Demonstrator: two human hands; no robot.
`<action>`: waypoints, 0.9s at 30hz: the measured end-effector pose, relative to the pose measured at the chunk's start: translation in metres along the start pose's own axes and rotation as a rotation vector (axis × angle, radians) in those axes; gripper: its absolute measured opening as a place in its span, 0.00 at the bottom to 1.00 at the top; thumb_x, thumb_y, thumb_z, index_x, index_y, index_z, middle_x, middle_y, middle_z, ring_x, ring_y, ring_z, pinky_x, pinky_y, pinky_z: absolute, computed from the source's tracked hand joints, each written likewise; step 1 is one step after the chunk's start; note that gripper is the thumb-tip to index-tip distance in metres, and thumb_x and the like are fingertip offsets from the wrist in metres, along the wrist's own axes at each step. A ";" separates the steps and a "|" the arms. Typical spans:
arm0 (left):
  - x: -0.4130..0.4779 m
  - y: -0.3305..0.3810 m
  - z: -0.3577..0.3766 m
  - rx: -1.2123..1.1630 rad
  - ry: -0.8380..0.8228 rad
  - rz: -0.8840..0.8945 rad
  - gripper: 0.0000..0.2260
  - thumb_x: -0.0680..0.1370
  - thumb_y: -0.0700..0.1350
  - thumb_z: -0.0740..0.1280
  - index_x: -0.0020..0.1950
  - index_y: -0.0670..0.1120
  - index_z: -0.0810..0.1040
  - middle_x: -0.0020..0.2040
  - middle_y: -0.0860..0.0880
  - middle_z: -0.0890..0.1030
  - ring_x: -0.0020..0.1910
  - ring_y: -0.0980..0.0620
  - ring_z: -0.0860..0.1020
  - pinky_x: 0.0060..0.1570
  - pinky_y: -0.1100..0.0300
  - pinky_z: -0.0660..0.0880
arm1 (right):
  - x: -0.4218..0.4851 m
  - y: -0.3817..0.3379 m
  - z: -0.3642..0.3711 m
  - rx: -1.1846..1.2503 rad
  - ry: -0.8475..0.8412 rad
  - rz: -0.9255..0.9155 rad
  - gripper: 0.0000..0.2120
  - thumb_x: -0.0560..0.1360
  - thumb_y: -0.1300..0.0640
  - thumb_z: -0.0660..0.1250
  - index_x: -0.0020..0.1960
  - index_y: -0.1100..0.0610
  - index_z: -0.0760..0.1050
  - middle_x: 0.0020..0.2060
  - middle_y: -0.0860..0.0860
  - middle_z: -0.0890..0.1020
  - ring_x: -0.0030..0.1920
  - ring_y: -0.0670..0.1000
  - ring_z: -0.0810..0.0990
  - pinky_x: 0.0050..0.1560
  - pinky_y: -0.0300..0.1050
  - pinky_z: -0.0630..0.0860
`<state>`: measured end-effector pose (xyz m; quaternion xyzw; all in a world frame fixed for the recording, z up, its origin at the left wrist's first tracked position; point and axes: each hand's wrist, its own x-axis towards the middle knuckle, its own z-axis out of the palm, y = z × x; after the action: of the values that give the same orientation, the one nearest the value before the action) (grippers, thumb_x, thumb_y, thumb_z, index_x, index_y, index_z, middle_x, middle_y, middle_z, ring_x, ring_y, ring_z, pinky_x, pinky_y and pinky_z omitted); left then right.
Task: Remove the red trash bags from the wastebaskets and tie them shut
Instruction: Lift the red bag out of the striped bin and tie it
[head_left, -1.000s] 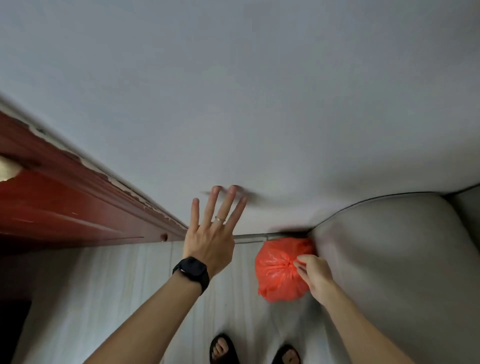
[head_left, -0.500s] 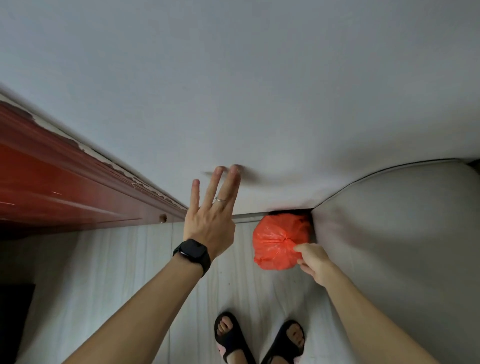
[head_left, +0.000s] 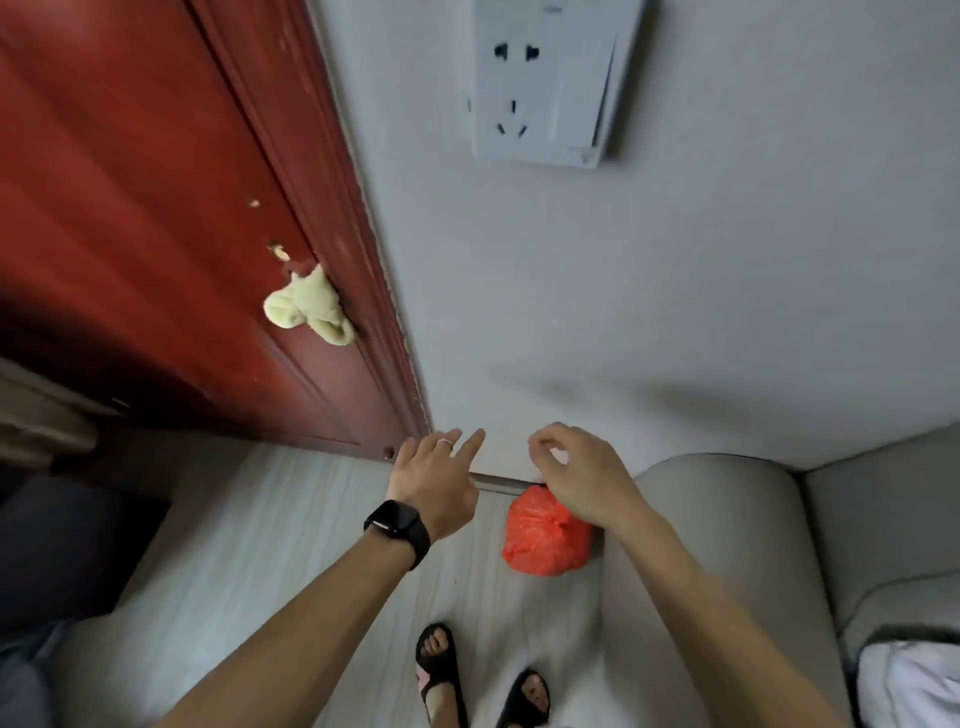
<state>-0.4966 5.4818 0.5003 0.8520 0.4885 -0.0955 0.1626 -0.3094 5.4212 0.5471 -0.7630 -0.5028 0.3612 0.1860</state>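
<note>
A tied red trash bag (head_left: 540, 540) sits on the pale floor by the wall, tucked against the grey sofa arm. My right hand (head_left: 582, 467) hovers above it with fingers loosely curled and nothing in them; it hides the bag's upper right part. My left hand (head_left: 434, 475), with a black watch and a ring, is held out beside it, fingers apart and empty. No wastebasket is in view.
A red wooden door (head_left: 156, 234) with a yellow cloth (head_left: 309, 306) on its handle stands at left. A white wall socket (head_left: 540, 83) is high on the wall. The grey sofa (head_left: 753, 545) fills the right. My sandalled feet (head_left: 478, 675) stand below.
My right hand has let go of the red bag, which now rests on the floor, and has risen above it. My left hand has dropped lower. The view has tilted, showing the door and socket.
</note>
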 end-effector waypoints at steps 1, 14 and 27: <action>-0.020 -0.007 -0.019 -0.037 0.040 -0.029 0.26 0.76 0.51 0.57 0.75 0.57 0.61 0.71 0.52 0.72 0.71 0.50 0.67 0.70 0.49 0.62 | -0.014 -0.021 -0.010 -0.027 0.006 -0.066 0.09 0.78 0.50 0.62 0.52 0.48 0.80 0.53 0.43 0.83 0.56 0.46 0.79 0.58 0.43 0.73; -0.320 -0.085 -0.113 -0.070 0.520 -0.671 0.19 0.76 0.51 0.61 0.68 0.56 0.74 0.64 0.53 0.78 0.63 0.47 0.76 0.61 0.51 0.72 | -0.140 -0.209 0.001 -0.219 -0.181 -0.867 0.08 0.79 0.50 0.63 0.53 0.47 0.80 0.50 0.43 0.81 0.53 0.48 0.76 0.57 0.43 0.72; -0.726 -0.027 -0.004 -0.148 0.709 -1.570 0.21 0.77 0.53 0.61 0.70 0.57 0.71 0.67 0.54 0.75 0.66 0.49 0.73 0.61 0.51 0.71 | -0.427 -0.328 0.222 -0.334 -0.704 -1.589 0.09 0.79 0.49 0.64 0.56 0.48 0.80 0.54 0.43 0.81 0.59 0.47 0.73 0.62 0.40 0.69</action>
<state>-0.8861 4.9145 0.7327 0.2345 0.9626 0.1232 -0.0573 -0.7806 5.1586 0.7663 -0.0500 -0.9586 0.2609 0.1026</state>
